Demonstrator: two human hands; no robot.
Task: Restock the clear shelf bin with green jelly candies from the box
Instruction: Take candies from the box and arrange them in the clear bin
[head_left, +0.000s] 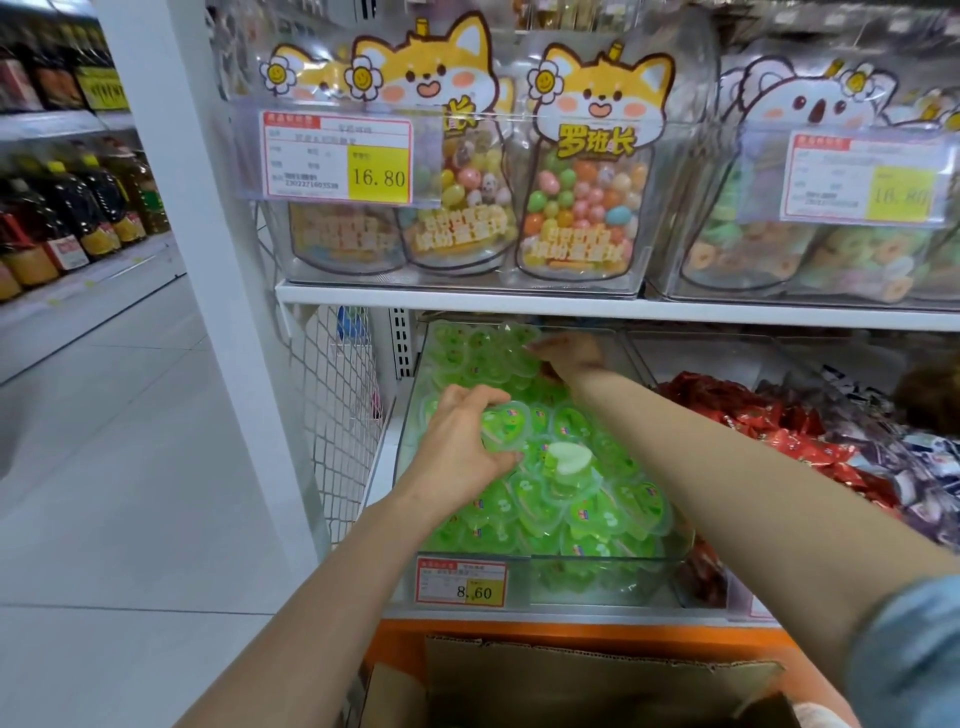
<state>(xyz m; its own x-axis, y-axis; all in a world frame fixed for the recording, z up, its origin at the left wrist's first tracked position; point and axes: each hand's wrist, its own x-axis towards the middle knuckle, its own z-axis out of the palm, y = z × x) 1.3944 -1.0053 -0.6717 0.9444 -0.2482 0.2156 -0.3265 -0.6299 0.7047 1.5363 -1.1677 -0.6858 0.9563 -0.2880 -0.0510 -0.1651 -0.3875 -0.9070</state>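
Supermarket shelving fills the frame, and at lower centre the clear bin (571, 569) is heaped with green jelly candies (587, 512). At mid-frame the left hand (460, 441) curls its fingers round one heart-shaped candy at the pile's left edge. The right hand (569, 356) lies spread, fingers straight, on the back of the heap. The box (571, 680) sits at the bottom edge. The mound looks about level with the front wall, so a push forward could spill candies.

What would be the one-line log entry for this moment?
left hand: holds green jelly cup over clear bin | right hand: at bin back, on jellies | cardboard box: open below
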